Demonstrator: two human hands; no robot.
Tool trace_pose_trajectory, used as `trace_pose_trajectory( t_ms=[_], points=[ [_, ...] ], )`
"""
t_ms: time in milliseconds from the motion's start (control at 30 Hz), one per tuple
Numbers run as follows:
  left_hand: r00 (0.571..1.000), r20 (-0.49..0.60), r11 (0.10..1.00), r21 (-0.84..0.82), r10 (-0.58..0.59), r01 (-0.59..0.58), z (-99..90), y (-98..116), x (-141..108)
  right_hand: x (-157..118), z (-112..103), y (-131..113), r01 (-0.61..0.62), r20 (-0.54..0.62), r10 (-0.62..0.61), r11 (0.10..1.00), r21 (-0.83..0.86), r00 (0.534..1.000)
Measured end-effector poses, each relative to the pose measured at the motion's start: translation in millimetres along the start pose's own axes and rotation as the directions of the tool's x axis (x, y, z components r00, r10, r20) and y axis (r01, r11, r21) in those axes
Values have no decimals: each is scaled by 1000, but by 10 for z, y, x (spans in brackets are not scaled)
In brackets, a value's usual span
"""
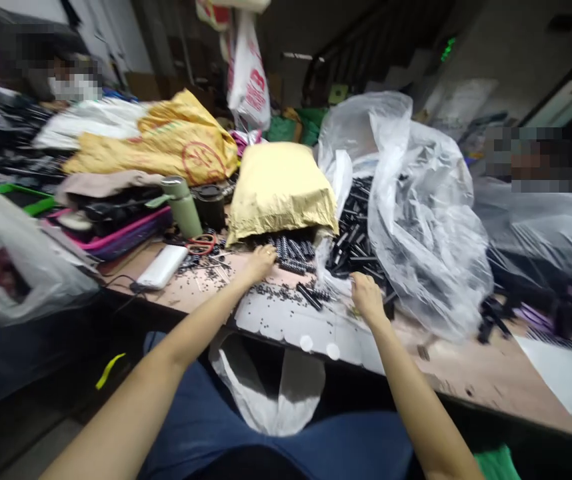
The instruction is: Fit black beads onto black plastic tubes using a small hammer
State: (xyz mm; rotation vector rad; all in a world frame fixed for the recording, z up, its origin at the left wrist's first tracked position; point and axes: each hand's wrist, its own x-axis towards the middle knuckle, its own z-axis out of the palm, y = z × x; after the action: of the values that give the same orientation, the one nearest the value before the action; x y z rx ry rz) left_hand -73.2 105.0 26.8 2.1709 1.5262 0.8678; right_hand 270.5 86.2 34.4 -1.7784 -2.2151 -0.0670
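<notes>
In the head view, the left hand (263, 257) is seen near the middle of the table (456, 370), its fingers bent beside a heap of black ribbed pieces (296, 250), which is found at three o'clock from it. Whether a piece is pinched there cannot be told. At twelve o'clock a bulging yellow sack (281, 180) is set, the heap being spread along its near edge. At nine o'clock red-handled scissors (202, 244) are seen, and farther out a white box (162, 267); at ten o'clock a green flask (182, 207) is stood upright. At six o'clock small black bits (276, 291) are scattered, and below the table edge a white bag (306, 387) is hung.

The right hand (366, 297) is held with its fingers curled; whether anything is gripped cannot be told. At twelve o'clock from it dark tubes (356, 240) are piled, and at one o'clock a clear plastic bag (426, 213) is bunched around them. At nine o'clock, between the hands, a single black rod (309, 297) is laid
</notes>
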Motion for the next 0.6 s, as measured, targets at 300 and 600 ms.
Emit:
trace_pose_trajectory(
  t_ms=[300,600],
  points=[
    [930,3,542,-812,-369,218,131,465,-508,456,64,67,-37,-12,40,978,205,999],
    [935,112,492,-826,-336,275,321,1095,-672,-442,-132,-972,-358,441,-196,350,866,876]
  ],
)
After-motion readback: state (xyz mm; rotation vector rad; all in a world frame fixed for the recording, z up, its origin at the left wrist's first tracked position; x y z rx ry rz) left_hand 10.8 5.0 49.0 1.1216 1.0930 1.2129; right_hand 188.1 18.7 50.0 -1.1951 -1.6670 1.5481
